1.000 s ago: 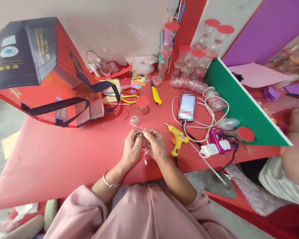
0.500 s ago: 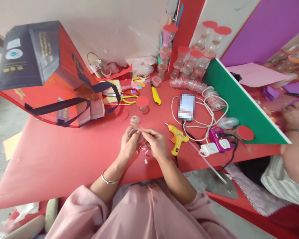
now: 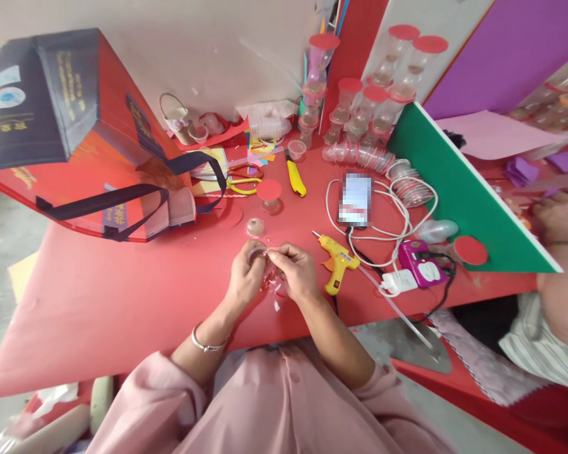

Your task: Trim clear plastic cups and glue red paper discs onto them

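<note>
My left hand (image 3: 246,272) is closed around a small clear plastic cup (image 3: 255,251), its round rim showing between thumb and fingers. At the cup's right edge, my right hand (image 3: 295,270) is pinched, with the fingertips close to the rim. A tiny pale bit shows at those fingertips, too small to name. Pale and reddish scraps (image 3: 275,287) lie on the table between the hands. Just beyond them sits a small clear cup (image 3: 254,227) with something brownish in it. Behind that stands a red-topped clear cup piece (image 3: 269,195).
A yellow glue gun (image 3: 337,261) lies right of my hands, near a phone (image 3: 355,198), white cable and purple power socket (image 3: 420,263). A large bag (image 3: 89,151) stands left. Scissors (image 3: 243,180) and a yellow cutter (image 3: 295,175) lie behind. A green board (image 3: 464,195) borders the right, beside another person's arm.
The view has shifted slightly. Both hands stay together at the cup, whose rim now shows a little more, and the right fingertips have moved slightly along it.
</note>
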Motion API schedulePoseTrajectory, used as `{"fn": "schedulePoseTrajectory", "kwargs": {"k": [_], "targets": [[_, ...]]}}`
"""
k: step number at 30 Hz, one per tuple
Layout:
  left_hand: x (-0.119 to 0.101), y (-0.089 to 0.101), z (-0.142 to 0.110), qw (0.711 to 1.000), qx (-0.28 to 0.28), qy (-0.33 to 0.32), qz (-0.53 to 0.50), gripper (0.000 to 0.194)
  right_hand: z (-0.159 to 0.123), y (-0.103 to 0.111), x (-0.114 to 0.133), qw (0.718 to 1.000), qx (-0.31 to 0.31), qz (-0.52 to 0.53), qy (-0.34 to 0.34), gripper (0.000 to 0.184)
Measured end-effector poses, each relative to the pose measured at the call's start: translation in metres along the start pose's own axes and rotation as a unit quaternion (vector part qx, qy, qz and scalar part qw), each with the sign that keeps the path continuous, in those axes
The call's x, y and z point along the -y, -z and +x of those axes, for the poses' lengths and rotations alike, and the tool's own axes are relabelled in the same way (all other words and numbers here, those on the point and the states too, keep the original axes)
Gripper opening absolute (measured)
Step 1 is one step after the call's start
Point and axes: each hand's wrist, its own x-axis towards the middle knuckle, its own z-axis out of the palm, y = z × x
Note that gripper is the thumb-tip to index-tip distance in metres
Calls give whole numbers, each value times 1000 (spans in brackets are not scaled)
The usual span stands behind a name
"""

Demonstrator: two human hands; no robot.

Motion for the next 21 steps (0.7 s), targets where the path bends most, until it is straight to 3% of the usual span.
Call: {"fn": "schedulePoseTrajectory", "kwargs": {"k": [11,17,21], "targets": [[4,-2,-1,999,9,-24,48,5,-1,-9,7,998,-21,49,-33,34],[-4,-3,-2,998,52,16,-4,9,2,-7,9,996,-32,69,-55,35],[-9,-2,0,998,25,45,-30,7,6,-2,5,996,-68,39,-42,40]]}}
